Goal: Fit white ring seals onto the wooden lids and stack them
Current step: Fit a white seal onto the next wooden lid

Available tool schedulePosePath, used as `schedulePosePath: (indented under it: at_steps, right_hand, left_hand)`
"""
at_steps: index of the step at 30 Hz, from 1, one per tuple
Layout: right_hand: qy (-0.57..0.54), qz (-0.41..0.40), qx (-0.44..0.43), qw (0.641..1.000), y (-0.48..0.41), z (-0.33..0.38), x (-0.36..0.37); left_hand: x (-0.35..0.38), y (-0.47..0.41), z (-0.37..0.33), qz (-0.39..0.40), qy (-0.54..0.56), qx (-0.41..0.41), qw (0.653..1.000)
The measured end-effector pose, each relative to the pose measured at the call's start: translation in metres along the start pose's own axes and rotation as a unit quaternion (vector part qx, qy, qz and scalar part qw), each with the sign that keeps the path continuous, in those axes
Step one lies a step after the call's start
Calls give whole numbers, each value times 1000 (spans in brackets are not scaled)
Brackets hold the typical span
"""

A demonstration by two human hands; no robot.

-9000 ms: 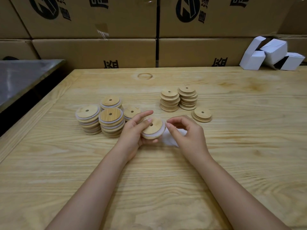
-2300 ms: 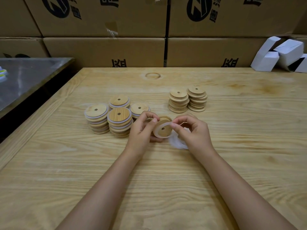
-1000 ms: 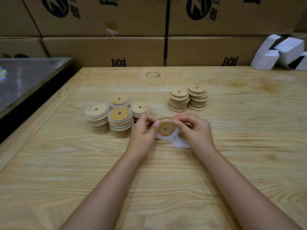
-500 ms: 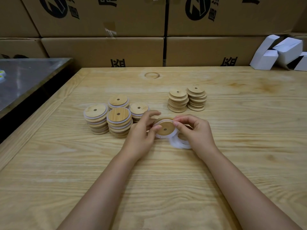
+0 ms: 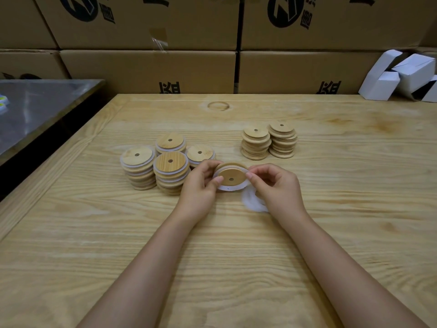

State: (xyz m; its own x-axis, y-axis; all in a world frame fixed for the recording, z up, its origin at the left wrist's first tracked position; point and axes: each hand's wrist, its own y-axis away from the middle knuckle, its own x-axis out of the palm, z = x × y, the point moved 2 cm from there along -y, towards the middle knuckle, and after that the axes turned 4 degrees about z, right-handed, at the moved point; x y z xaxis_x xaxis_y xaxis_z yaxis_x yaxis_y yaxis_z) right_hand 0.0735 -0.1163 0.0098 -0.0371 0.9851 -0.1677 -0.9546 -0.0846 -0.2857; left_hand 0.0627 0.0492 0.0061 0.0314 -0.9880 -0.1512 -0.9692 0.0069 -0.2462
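1. Two hands on one wooden lid, held tilted just above the bench, mid-surface.
2. Grip: left hand pinches its left edge, right hand pinches the right edge.
3. Fit: white ring seal sits round the lid, widest along the lower rim.
4. More loose seals lie on the bench under the right hand.
5. Four sealed stacks sit left of the hands; two bare stacks sit behind, apart.
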Motion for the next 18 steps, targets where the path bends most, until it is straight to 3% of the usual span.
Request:
schedulePosePath:
  at_steps: [9,18]
  right_hand:
    - [-22,10,10,1000,0,8,-2]
    - [-2,22,-21,1000,1,4,0]
  left_hand:
    - [4,2,-1,-29,127,-51,990]
    - [6,2,-4,-13,158,-54,986]
